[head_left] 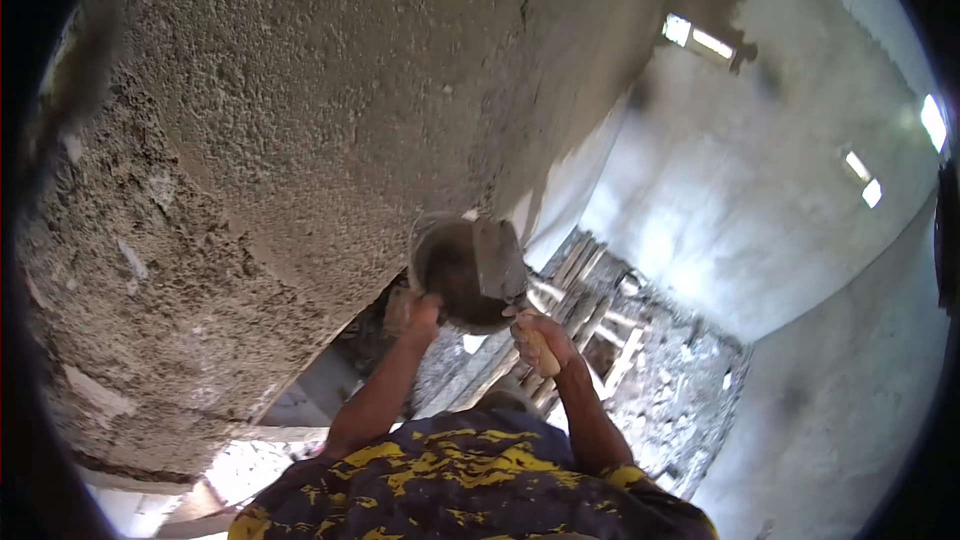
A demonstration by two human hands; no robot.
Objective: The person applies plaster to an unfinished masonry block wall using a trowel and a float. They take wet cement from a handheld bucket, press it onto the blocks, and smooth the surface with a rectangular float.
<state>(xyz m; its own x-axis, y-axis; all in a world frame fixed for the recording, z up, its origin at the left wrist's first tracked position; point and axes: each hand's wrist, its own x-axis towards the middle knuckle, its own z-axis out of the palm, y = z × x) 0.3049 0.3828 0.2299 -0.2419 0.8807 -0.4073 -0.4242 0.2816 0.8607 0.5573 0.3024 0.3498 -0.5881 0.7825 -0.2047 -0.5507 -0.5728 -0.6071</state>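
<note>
A round pan (450, 275) with dark wet mortar inside is held up beside the rough wall. My left hand (422, 312) is closed at the pan's left rim, with a pale, blurred flat piece by it; I cannot make out exactly what it grips. My right hand (540, 340) is closed round the wooden handle of a trowel (498, 255), whose grey blade lies over the pan's right side, close against the wall.
The plastered wall (220, 140) fills the upper left, rough low down. Far below, wooden poles (580, 270) and rubble (675, 400) lie on the floor. Pale walls (760, 190) with small bright openings stand to the right.
</note>
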